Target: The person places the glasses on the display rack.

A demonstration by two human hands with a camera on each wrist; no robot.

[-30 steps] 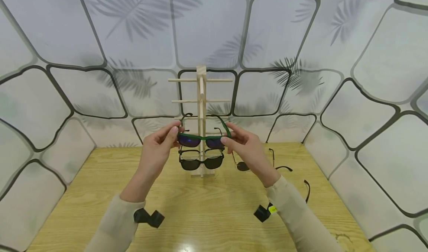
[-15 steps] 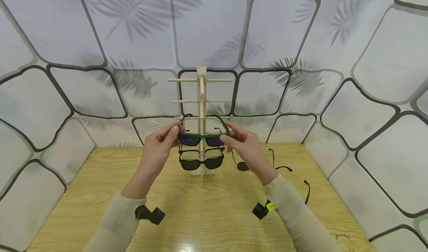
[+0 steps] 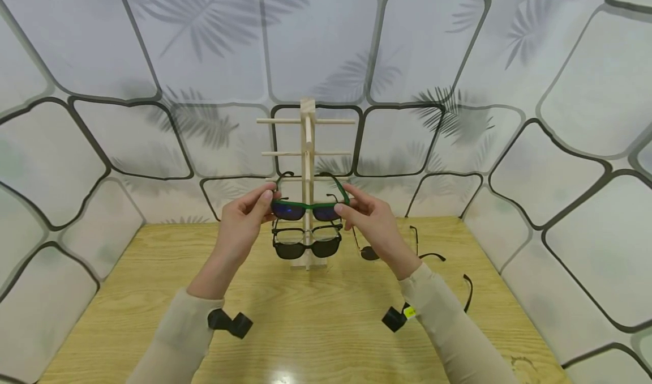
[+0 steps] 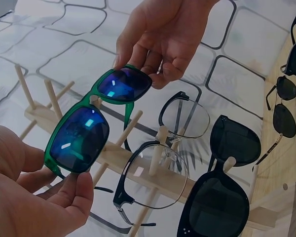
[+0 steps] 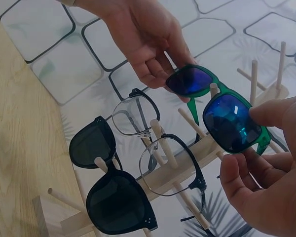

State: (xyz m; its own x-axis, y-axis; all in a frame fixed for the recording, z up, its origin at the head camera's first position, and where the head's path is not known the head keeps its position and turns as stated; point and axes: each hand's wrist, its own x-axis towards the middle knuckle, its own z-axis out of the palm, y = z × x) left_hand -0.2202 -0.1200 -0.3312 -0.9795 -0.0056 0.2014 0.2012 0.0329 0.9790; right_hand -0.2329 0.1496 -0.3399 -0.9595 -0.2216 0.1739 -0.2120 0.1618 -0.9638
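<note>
Between both hands is a pair of green-framed sunglasses [image 3: 290, 210] with blue mirrored lenses, at a wooden display rack [image 3: 308, 112]. My left hand [image 3: 241, 220] pinches the frame's left end between thumb and fingers. At the other end, the right hand [image 3: 373, 221] pinches the frame by its hinge. A peg of the rack pokes up at the bridge in both wrist views. Below hang clear glasses [image 4: 153, 175] with dark brows, and under them black sunglasses [image 5: 116, 202], both on the rack. The green temples reach back on either side of the post.
Bare pegs [image 3: 333, 122] stick out higher on the rack. Dark round sunglasses [image 3: 369, 253] lie on the wooden table [image 3: 285, 321] right of the rack. Another black temple [image 3: 468, 293] shows beside the right sleeve. Patterned walls [image 3: 321, 38] enclose the back and sides.
The green sunglasses have shifted very slightly up, and both hands with them. Both forearms have drawn slightly inward. The other glasses stay where they were.
</note>
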